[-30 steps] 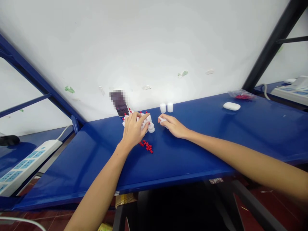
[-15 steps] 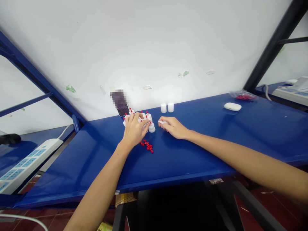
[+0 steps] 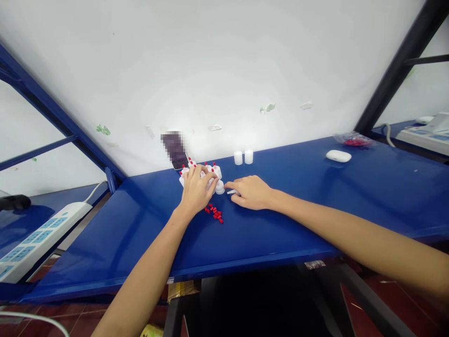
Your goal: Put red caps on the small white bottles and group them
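My left hand (image 3: 198, 187) arches over a cluster of small white bottles (image 3: 216, 171) with red tips. Its thumb and index finger are closed close together; what lies between them, if anything, is hidden. Just right of these fingertips stands a round white piece (image 3: 220, 187), with a stepped shape. My right hand (image 3: 253, 192) is low over the table, holding a small white pointed nozzle (image 3: 232, 192) in its curled fingers. Its index finger reaches out to the edge of the round white piece. Below my left hand lies a loose pile of small red caps (image 3: 215, 214).
Two white cylinders (image 3: 249, 157) stand near the wall. A phone (image 3: 179, 160) leans behind the bottles. Farther right on the blue table (image 3: 298, 201) are a white rounded case (image 3: 338, 156) and a clear bag with red pieces (image 3: 354, 140). A power strip (image 3: 42, 236) lies at left.
My right hand has come left and down, its index finger now stretched toward the round white piece. The red tip seen by my left fingertips no longer shows there. My left hand has barely moved.
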Available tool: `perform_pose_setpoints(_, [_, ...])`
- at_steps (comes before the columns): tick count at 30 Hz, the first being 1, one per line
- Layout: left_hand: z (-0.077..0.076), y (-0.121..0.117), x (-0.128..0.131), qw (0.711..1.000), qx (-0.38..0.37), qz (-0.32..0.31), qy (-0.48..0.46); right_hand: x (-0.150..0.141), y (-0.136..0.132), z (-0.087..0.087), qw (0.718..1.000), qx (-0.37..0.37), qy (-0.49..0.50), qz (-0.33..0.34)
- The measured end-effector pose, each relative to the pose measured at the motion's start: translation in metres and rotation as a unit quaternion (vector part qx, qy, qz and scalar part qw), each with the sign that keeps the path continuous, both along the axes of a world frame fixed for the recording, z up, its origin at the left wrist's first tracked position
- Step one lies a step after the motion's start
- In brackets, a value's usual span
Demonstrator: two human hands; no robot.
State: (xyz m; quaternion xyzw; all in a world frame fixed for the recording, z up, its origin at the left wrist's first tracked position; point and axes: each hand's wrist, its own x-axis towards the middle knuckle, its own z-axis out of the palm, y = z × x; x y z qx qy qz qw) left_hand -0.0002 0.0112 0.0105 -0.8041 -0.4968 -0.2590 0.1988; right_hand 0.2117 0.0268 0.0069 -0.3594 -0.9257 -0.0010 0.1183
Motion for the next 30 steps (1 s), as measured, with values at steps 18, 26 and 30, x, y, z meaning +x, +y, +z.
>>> perform_pose_setpoints(18, [0.038,-0.02,-0.025,0.949,-0.3,-0.072,0.071,0.007,0.009,-0.005,0.994,-0.067,0.086,-0.012])
perform_pose_setpoints(26, [0.03,-0.013,-0.029,0.94,-0.324,-0.092,0.063,0.007,0.01,-0.006,0.993,-0.073,0.089,-0.011])
perform_pose_setpoints(30, [0.031,-0.015,-0.019,0.949,-0.29,-0.106,0.065,0.007,0.007,-0.006,0.989,-0.081,0.126,0.006])
